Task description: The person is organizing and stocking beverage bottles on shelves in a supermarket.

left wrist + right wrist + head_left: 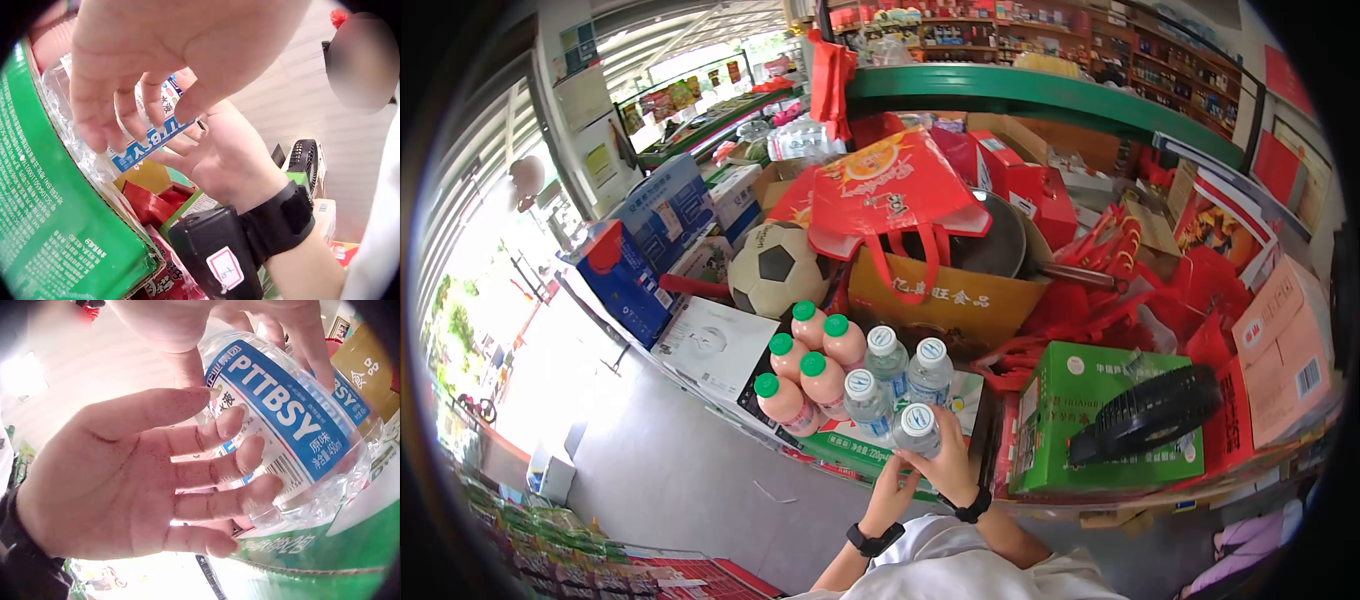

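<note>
My right hand (pixel 948 465) grips a clear plastic bottle (pixel 916 424) with a white cap and a blue "PTTBSY" label, its fingers round the side. My left hand (pixel 888 497) is at the near side of that bottle; in the right wrist view its palm shows and its fingers reach out nearly straight to the label (pixel 284 409). The bottle stands at the front edge of a green-and-white carton (pixel 855 452). Three more clear bottles (pixel 882 352) with white caps stand behind and beside it. Left of these are several pink bottles (pixel 785 400) with green caps.
A soccer ball (pixel 778 268) and a white box (pixel 712 345) lie to the left. Behind stands a brown carton (pixel 940 300) with a red bag (pixel 890 185) on top. A green box (pixel 1100 375) bearing a black fan (pixel 1150 412) sits at the right.
</note>
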Action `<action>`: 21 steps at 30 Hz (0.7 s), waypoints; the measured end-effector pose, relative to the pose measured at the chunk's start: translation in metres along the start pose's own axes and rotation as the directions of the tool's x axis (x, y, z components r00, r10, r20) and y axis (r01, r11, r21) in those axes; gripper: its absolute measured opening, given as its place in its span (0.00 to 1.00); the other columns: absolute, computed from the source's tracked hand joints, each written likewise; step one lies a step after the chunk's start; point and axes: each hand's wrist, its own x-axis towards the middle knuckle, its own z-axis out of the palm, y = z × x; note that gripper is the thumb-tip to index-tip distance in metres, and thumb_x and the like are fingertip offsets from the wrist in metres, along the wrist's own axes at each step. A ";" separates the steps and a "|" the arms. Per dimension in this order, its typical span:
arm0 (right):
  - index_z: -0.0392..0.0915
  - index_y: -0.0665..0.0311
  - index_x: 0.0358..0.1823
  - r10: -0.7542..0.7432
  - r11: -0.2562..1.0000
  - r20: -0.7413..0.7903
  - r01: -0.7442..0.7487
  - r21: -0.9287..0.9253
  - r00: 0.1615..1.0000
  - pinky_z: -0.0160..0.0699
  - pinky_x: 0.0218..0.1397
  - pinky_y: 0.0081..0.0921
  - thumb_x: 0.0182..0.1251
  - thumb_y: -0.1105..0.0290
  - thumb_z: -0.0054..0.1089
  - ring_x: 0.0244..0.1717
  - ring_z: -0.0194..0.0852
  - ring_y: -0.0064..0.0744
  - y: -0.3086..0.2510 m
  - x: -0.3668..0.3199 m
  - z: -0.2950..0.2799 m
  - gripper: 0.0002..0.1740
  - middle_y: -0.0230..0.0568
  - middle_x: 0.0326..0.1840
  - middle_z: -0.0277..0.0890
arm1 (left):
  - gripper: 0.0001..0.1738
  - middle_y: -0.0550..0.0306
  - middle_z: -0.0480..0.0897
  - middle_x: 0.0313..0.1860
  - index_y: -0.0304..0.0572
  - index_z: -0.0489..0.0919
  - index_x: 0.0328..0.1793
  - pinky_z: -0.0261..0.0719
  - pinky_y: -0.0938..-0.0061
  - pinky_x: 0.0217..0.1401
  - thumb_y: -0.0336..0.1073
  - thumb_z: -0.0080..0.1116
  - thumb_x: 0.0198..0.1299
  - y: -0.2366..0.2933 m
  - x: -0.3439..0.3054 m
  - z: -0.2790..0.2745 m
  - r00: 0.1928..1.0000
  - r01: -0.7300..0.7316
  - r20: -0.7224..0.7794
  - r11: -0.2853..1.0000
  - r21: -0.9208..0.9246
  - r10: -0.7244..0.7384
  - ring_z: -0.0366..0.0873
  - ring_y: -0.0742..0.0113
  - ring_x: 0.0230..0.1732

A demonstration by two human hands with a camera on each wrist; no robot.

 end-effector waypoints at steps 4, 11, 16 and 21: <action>0.57 0.71 0.62 0.060 0.998 -0.045 -0.059 0.003 0.997 0.62 0.60 0.39 0.50 0.69 0.68 0.58 0.59 0.54 0.011 -0.009 0.001 0.39 0.57 0.57 0.58 | 0.12 0.55 0.76 0.41 0.38 0.70 0.49 0.73 0.76 0.41 0.28 0.53 0.60 -0.004 0.002 0.004 0.995 0.052 -0.088 0.999 0.011 -0.050 0.75 0.67 0.41; 0.57 0.68 0.62 0.179 0.982 -0.031 -0.181 -0.048 0.983 0.79 0.37 0.26 0.53 0.78 0.62 0.34 0.78 0.35 0.039 -0.040 0.009 0.35 0.47 0.50 0.65 | 0.09 0.55 0.74 0.41 0.35 0.69 0.47 0.74 0.79 0.42 0.26 0.51 0.61 -0.017 0.012 0.003 0.995 -0.074 -0.069 0.996 -0.049 0.070 0.75 0.70 0.40; 0.55 0.68 0.64 0.307 0.951 -0.038 -0.305 0.053 0.951 0.76 0.49 0.28 0.59 0.75 0.58 0.47 0.74 0.36 0.036 -0.028 0.021 0.32 0.51 0.52 0.64 | 0.14 0.55 0.69 0.49 0.39 0.68 0.52 0.70 0.76 0.51 0.23 0.50 0.60 -0.021 0.026 -0.014 0.986 -0.114 0.123 0.994 -0.004 0.113 0.69 0.66 0.52; 0.61 0.67 0.62 0.275 0.957 -0.041 -0.270 0.111 0.960 0.71 0.55 0.26 0.63 0.72 0.56 0.54 0.69 0.32 0.022 -0.055 0.028 0.26 0.45 0.53 0.67 | 0.16 0.58 0.69 0.50 0.39 0.68 0.58 0.70 0.79 0.50 0.27 0.48 0.63 -0.013 0.026 -0.040 0.948 -0.051 0.315 0.999 0.008 0.046 0.69 0.72 0.53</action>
